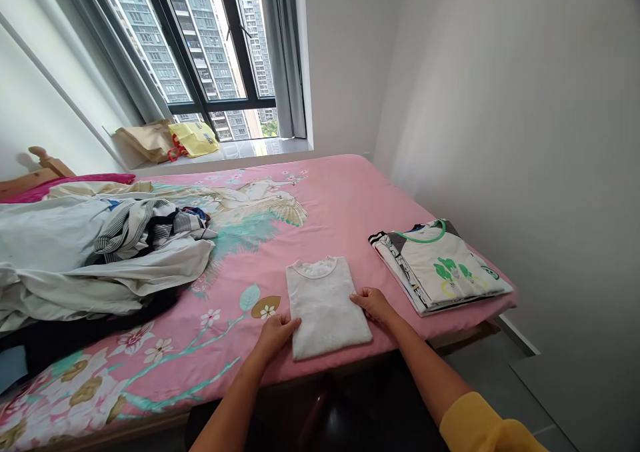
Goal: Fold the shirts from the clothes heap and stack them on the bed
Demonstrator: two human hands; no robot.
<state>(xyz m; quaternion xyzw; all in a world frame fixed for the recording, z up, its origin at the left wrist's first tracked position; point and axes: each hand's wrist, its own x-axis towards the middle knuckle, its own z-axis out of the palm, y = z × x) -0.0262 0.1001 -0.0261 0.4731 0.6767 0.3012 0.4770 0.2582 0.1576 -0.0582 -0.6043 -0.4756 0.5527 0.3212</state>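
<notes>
A white T-shirt [327,305], folded into a neat rectangle with its collar at the far end, lies flat on the pink bed near the front edge. On its left side, my left hand [278,335] pinches the edge between thumb and fingers. My right hand [373,305] grips the opposite edge, a little farther up, with thumb on top. Some of the fingers of both hands are hidden under or beside the cloth. To the right sits a stack of folded shirts [440,269]; the top one is white with a green collar and a green print.
A loose heap of clothes [100,259] covers the bed's left part. The pink floral bedsheet [340,199] spreads beneath everything. Paper and yellow bags [195,139] rest on the windowsill. A wall [500,105] runs along the right side.
</notes>
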